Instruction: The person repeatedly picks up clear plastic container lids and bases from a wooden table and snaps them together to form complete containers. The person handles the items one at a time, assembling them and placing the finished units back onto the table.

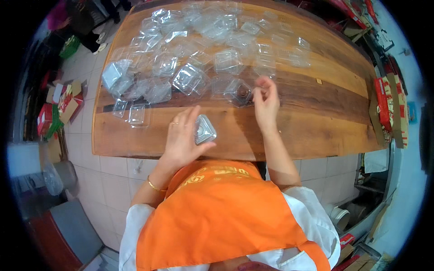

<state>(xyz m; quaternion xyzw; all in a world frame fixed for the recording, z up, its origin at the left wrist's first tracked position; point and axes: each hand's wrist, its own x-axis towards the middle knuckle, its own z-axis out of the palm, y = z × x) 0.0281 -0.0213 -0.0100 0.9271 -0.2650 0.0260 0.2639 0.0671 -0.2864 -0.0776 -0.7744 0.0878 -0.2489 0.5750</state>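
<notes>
Near the table's front edge, my left hand (181, 137) holds a small clear plastic box (205, 130) between its thumb and its long, nearly straight fingers. The box is square with ridged sides and may be several nested together. Farther out and to the right, my right hand (266, 104) has its fingers curled in toward the thumb. Its fingertips are beside an opened clear clamshell container (238, 92) lying on the wood. Whether they pinch a thin clear edge cannot be made out.
Many clear clamshell containers (192, 80) lie scattered over the far and left parts of the wooden table (325, 131). Cardboard boxes (389, 108) stand at its right end. More boxes (70, 101) and a green basket (70, 46) are on the tiled floor at left. Another person (83, 22) stands beyond.
</notes>
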